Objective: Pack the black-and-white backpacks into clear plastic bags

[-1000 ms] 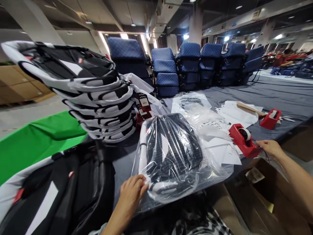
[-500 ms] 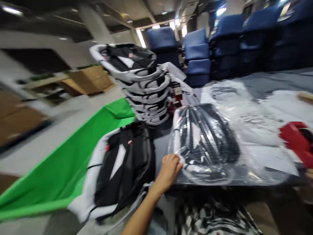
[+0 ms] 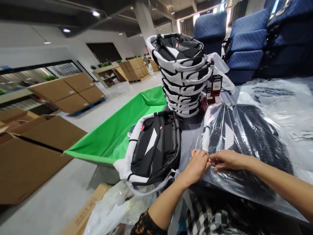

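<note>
The fingers of your left hand point(image 3: 199, 164) are bent and close together at the near left corner of a clear bag point(image 3: 220, 180); those of your right hand point(image 3: 227, 160) curl over the same spot, tips just about meeting the left's. You cannot tell from here whether either hand pinches the plastic. The bag lies on the counter point(image 3: 190, 129) in front of you, around a black basket point(image 3: 246, 125) with a pale rim. Left of it sits an unbagged basket point(image 3: 156, 150), tilted beside a green bin point(image 3: 117, 135). Behind stands a stack of baskets point(image 3: 184, 81), with tags point(image 3: 217, 85) hanging at its right. Flat plastic bags point(image 3: 288, 94) lie farther right, near blue padded seats point(image 3: 248, 54). Cardboard boxes point(image 3: 70, 91) stand off to the left.
</note>
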Motion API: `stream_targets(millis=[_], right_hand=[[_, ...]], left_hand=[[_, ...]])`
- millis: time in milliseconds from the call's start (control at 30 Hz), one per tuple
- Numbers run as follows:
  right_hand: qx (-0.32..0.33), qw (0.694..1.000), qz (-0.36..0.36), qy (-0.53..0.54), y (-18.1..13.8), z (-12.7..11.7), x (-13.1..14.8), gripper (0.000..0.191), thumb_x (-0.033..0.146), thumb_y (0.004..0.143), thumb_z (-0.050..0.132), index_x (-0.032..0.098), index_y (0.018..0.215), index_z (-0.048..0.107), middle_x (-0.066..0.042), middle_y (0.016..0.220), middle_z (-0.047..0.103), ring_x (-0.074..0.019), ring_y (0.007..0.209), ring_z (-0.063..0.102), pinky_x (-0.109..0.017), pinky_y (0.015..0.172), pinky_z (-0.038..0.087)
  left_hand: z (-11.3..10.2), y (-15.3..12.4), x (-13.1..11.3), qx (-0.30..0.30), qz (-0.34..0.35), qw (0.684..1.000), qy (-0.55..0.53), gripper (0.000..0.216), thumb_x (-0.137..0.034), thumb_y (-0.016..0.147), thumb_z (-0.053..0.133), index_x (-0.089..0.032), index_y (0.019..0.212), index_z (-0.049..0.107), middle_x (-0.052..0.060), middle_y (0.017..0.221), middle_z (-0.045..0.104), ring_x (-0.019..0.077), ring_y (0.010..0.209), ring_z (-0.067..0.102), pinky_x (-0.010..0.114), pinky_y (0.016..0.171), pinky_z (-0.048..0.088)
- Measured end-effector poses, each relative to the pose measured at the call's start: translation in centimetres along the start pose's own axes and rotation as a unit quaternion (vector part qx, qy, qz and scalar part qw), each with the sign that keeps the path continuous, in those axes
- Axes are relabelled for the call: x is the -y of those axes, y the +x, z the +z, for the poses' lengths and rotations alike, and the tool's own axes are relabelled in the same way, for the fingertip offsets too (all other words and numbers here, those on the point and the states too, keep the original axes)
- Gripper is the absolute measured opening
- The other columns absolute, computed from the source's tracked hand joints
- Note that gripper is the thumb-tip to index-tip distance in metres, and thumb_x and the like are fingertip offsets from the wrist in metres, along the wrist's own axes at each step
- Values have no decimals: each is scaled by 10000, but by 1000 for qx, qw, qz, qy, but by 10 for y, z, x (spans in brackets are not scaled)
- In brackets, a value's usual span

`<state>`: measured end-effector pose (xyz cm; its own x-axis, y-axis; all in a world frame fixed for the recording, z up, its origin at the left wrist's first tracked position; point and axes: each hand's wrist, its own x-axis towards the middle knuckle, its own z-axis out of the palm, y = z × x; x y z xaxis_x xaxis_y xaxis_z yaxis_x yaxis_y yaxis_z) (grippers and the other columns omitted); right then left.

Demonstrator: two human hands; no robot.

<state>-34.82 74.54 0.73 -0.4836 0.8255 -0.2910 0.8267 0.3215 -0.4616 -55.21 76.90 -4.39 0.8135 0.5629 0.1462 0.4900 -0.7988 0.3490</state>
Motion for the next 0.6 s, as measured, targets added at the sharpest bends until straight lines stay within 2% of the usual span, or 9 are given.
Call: stream_targets(millis=[67,133,167,200,267,333,367,467,600], right_hand=[[-34,993,87,-69,5,-1,-11,241,364,774,785,250,921,631,-6,761,688,-222,719,653,-262,598,388],[-92,972,169,-137,-6,3,-19,179,324,824,734,233,945,638,-40,782,702,-257,736,676,-288,597,412],[-115,965,175,-155,-16,7,-20,103,301,880,665,228,951,649,-56,819,712,-258,742,684,-300,602,429],[-133,967,146,-162,-27,15,-18,104,279,932,586,228,976,665,-71,884,724,-250,766,694,-309,620,453],[-166,972,19,-164,-46,36,-12,238,274,986,491,251,1127,681,-98,1112,723,-240,909,711,-330,718,516],[-197,960,-102,-173,-58,62,-7,369,295,991,496,276,1342,610,-124,1346,645,-259,1111,676,-368,849,538],[-206,952,-132,-182,-60,73,-6,437,303,986,515,276,1420,556,-138,1422,597,-276,1194,640,-397,900,531],[-197,949,-140,-203,-52,95,-11,528,353,981,569,284,1498,487,-171,1491,531,-307,1280,589,-440,912,523],[-187,955,-141,-181,-46,86,-16,478,494,995,545,410,1465,518,-152,1521,503,-324,1303,572,-458,896,521]], left_hand=[[1,0,1,-4,-5,1000,-12,142,-298,974,645,-167,1026,624,36,1114,665,205,1071,564,381,995,353],[1,-1,3,-11,-5,1000,-23,147,-311,971,650,-172,1012,625,31,1114,669,198,1062,563,373,998,347],[1,-1,3,-13,-5,1000,-27,143,-310,972,648,-174,1009,626,31,1113,670,194,1058,561,370,999,345],[0,-1,4,-14,-5,999,-30,139,-309,974,645,-175,1006,625,31,1112,670,192,1054,560,367,997,343],[0,-1,4,-11,-3,999,-36,137,-309,981,634,-175,1004,622,31,1108,669,187,1047,558,363,994,341],[0,-1,4,-7,-3,999,-38,132,-305,991,617,-173,992,619,29,1100,668,185,1043,557,361,991,340],[0,-1,4,-5,-4,999,-38,131,-302,996,607,-172,984,617,28,1096,667,184,1040,556,359,989,340],[-2,-1,2,2,-12,999,-32,123,-284,1004,590,-174,954,613,29,1075,661,189,1038,550,362,998,339],[-16,6,5,4,-13,993,-118,127,-320,987,613,-198,959,594,20,1045,643,189,1040,568,377,1039,347]])
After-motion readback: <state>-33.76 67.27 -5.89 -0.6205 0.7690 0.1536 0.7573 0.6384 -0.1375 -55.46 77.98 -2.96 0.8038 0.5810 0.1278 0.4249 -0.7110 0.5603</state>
